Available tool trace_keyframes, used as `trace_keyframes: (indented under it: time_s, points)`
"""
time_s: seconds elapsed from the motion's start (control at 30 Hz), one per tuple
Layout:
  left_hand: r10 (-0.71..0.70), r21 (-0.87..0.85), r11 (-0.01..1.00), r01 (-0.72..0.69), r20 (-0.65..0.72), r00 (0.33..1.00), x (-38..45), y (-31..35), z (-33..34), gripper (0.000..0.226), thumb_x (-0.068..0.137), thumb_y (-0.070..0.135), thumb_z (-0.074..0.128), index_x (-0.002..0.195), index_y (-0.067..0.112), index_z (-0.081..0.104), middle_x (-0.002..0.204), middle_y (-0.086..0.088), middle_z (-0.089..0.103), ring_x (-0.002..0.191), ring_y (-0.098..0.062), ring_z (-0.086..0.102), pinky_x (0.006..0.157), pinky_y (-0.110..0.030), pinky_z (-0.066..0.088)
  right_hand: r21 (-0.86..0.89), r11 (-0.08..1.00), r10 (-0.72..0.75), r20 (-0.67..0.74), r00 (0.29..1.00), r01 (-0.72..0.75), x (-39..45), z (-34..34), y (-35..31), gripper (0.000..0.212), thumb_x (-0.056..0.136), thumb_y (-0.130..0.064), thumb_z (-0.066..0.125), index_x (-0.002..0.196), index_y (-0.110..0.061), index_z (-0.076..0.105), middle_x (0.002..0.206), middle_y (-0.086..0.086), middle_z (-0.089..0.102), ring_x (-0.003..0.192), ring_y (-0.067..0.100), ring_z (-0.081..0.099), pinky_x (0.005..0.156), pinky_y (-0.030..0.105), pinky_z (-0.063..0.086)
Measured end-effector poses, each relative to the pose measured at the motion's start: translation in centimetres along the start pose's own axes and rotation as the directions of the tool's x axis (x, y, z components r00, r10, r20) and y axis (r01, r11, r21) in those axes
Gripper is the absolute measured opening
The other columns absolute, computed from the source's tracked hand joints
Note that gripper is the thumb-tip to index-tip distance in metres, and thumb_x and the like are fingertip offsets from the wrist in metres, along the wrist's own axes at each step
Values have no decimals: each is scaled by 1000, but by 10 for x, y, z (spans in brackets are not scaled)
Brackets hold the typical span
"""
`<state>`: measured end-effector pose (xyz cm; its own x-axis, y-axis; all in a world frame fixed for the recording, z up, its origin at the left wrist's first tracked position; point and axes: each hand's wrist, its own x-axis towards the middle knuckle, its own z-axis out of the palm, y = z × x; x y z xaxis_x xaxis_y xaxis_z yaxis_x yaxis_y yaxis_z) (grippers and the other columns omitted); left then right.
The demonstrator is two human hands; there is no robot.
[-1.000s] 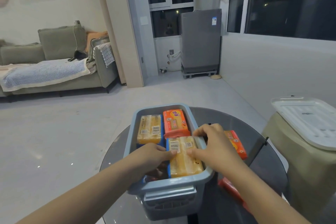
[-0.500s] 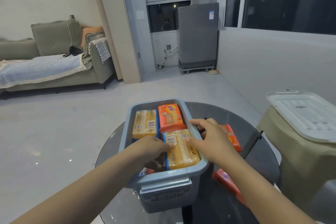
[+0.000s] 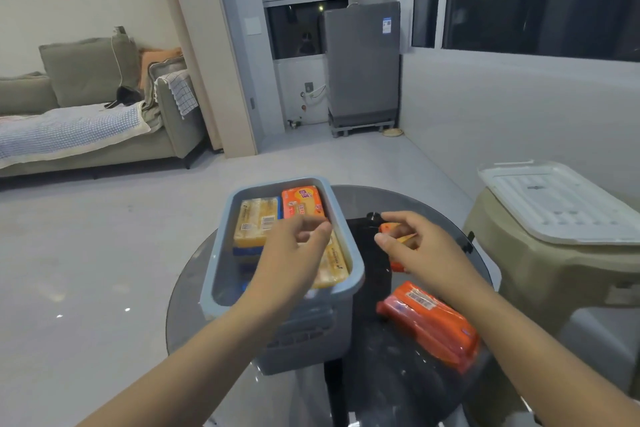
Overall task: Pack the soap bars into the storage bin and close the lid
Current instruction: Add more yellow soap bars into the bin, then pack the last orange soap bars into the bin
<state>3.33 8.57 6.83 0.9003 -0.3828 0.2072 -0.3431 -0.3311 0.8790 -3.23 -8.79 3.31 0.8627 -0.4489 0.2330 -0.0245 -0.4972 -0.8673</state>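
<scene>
A blue-grey storage bin (image 3: 221,246) stands on a round dark glass table (image 3: 391,385). Inside lie a yellow soap bar (image 3: 255,224) at the far left, an orange one (image 3: 302,201) at the far right and another yellow bar (image 3: 334,262) near the right wall. My left hand (image 3: 294,253) hovers over the bin with its fingers loosely curled and holds nothing. My right hand (image 3: 415,250) is over the table to the right of the bin, above an orange soap bar (image 3: 389,229) that it mostly hides; whether it grips that bar is unclear. Another orange bar (image 3: 429,322) lies nearer me on the table.
The white lid (image 3: 561,201) rests on a beige stool (image 3: 540,274) to the right of the table. A sofa (image 3: 86,121) stands far left and a grey washing machine (image 3: 362,62) at the back wall. Bare floor surrounds the table.
Both hands have let go of the yellow bar, which now lies in the bin. My right hand moved right, out of the bin, over the orange bar on the table. My left hand lifted slightly.
</scene>
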Motion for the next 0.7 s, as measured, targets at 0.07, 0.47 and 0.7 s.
trace_keyframes:
  time_s: [0.07, 0.47, 0.7]
  points:
    - [54, -60, 997, -55, -15, 998, -8, 8, 16, 19, 94, 28, 51, 107, 25, 64, 105, 11, 63, 93, 5, 56, 65, -6, 42, 34, 999, 13, -13, 1000, -12, -5, -10, 10, 29, 85, -37, 60, 114, -34, 56, 93, -13, 60, 84, 10, 60, 68, 23, 50]
    - [84, -254, 966, -55, 102, 991, -24, 7, 114, 20, 95, 26, 49, 109, 24, 64, 110, 3, 67, 102, -8, 63, 90, -27, 51, -41, 982, 185, 47, 982, -184, -27, -56, 60, 15, 83, -39, 62, 97, -36, 57, 92, -3, 65, 78, 14, 66, 71, 38, 54]
    - [-150, -167, 974, 155, 40, 988, 9, -41, 149, 26, 94, 29, 51, 117, 19, 57, 123, -4, 58, 104, -11, 57, 86, -23, 44, -437, 879, 292, 180, 939, -189, -36, -43, 80, 64, 75, -56, 63, 129, -23, 51, 120, -1, 60, 105, 13, 58, 89, 28, 48]
